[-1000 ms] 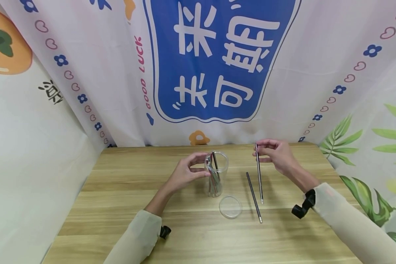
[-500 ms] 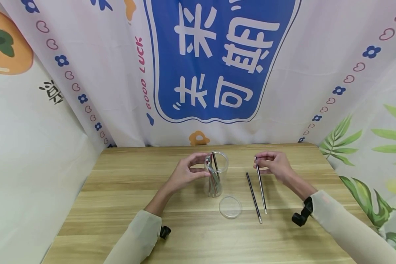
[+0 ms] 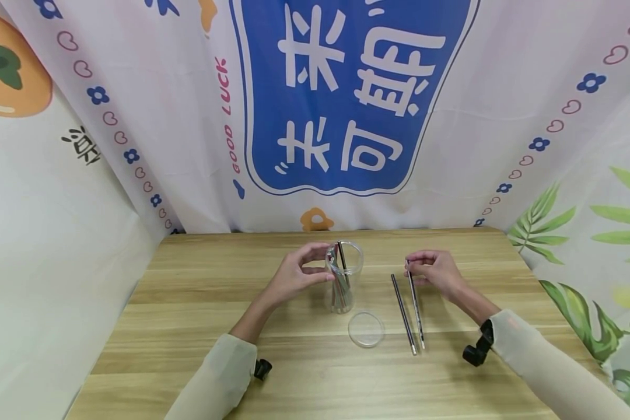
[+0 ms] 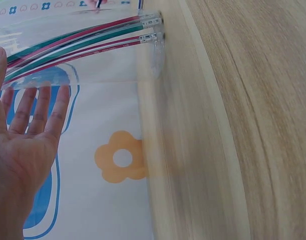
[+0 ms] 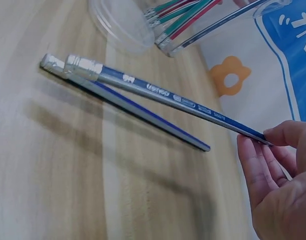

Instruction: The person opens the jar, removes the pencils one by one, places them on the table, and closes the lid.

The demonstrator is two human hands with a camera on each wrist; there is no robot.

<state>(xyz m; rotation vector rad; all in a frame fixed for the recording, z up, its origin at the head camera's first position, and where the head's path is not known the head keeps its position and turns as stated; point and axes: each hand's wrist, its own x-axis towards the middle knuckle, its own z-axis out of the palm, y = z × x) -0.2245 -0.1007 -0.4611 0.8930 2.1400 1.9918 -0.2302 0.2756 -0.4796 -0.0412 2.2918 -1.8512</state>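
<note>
1. Your left hand (image 3: 294,274) holds the left side of the clear cup (image 3: 359,267), thumb and fingers around its wall; the cup stands upright on the tabletop (image 3: 294,373) with several pencils (image 3: 340,291) inside.
2. Your right hand (image 3: 437,272) pinches the far end of a dark pencil (image 3: 416,306), eraser end toward the near side.
3. Just left of it lies a second dark pencil (image 3: 403,315).
4. A round clear lid (image 3: 366,330) lies between that one and the cup, toward the near side.

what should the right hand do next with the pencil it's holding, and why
Probably lower the pinched pencil flat onto the table, beside the loose pencil. The right hand holds it tilted, by the end opposite its eraser; the two pencils look alike and point roughly the same way, eraser ends close together.
</note>
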